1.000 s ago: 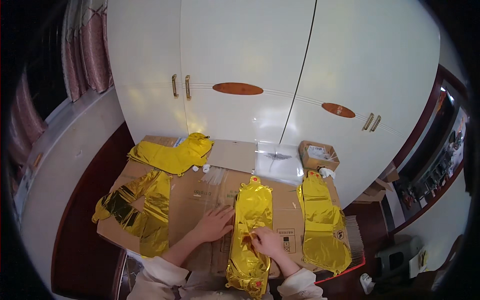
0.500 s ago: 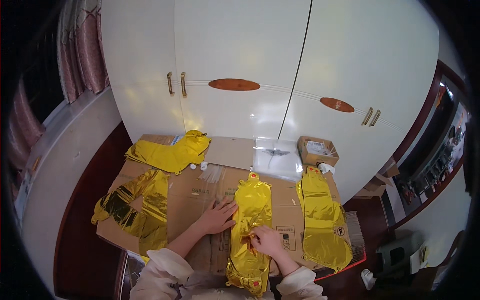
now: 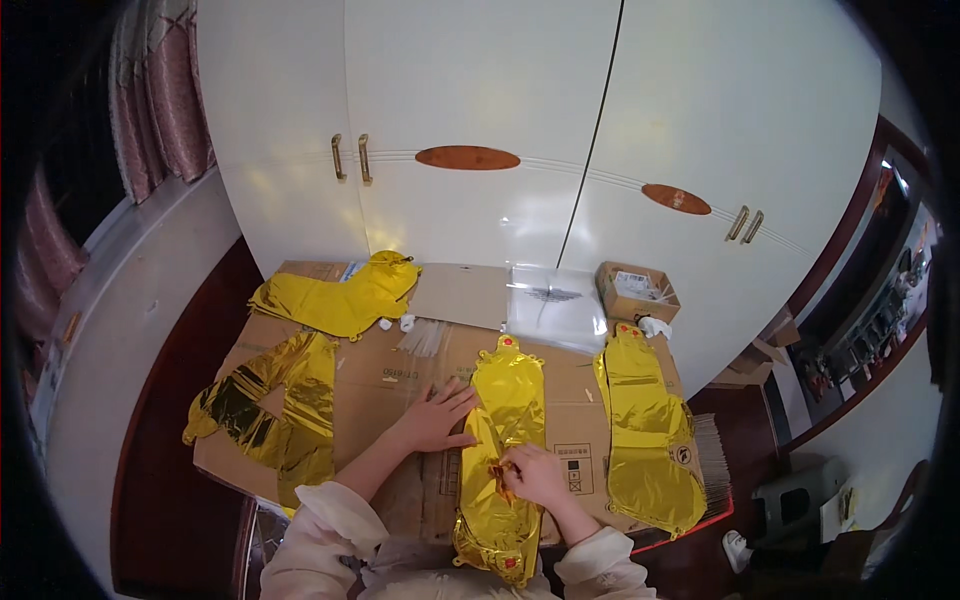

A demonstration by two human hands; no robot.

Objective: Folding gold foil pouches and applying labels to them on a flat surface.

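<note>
Flat in front of me lies a long gold foil balloon (image 3: 508,395) with small tabs and red spots at its two ends. My left hand (image 3: 437,415) rests on the cardboard with its fingers spread, the tips touching the balloon's left edge. At the balloon's middle, my right hand (image 3: 535,474) is closed, pinching a creased bit of the foil. The fingertips partly hide the pinched spot. To the right lies another gold foil balloon (image 3: 645,430). On the left are a folded gold balloon (image 3: 305,405) and, farther back, a curved one (image 3: 335,300).
Flattened cardboard (image 3: 385,400) covers the table. Along the back are a grey-brown board (image 3: 458,295), clear plastic bags (image 3: 555,310), thin clear strips (image 3: 424,338) and a small open carton (image 3: 638,292). A white cupboard (image 3: 450,80) stands behind. A bundle of thin sticks (image 3: 711,465) sits at the right edge.
The view has shifted slightly. My right hand stays at the balloon's middle with its fingers a little altered, and my left hand stays at the left edge, its fingers more spread.
</note>
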